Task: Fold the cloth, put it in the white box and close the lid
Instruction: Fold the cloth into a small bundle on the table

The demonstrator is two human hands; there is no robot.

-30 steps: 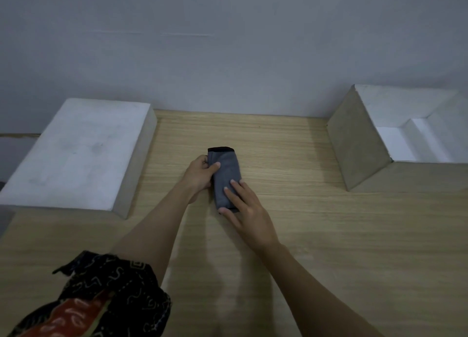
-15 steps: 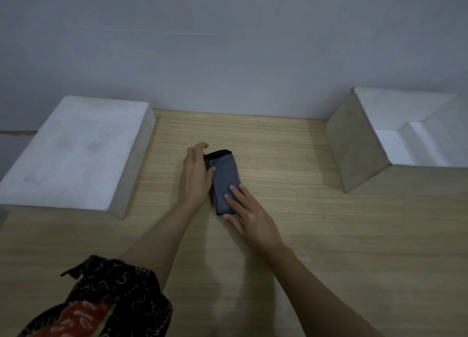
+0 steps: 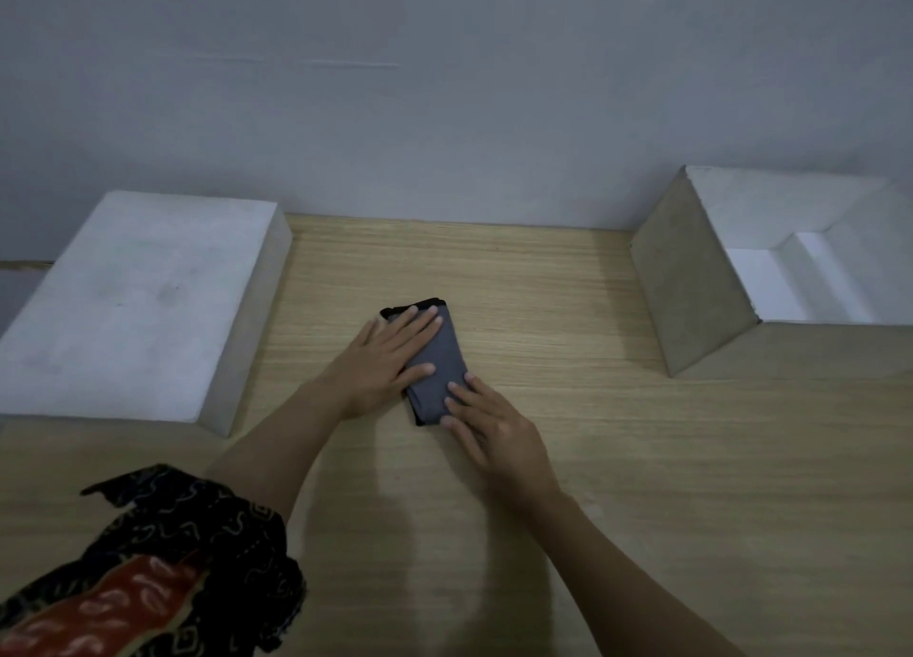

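A small grey cloth [image 3: 441, 360] with a dark hem lies folded into a narrow rectangle in the middle of the wooden table [image 3: 543, 281]. My left hand [image 3: 380, 360] lies flat on its far left part, fingers spread, pressing down. The fingertips of my right hand [image 3: 494, 429] rest on its near end. Neither hand grips the cloth. The white box [image 3: 691, 281] stands open at the right, tilted in view, and what shows of its inside is bare. A white lid [image 3: 138, 301] lies flat at the left.
A grey wall runs along the table's far edge. A dark patterned sleeve [image 3: 163, 567] shows at the lower left. Bare wood lies between the cloth and the box.
My left hand has moved from the cloth's left edge onto its top and now lies flat there. My right hand has stayed on the near end.
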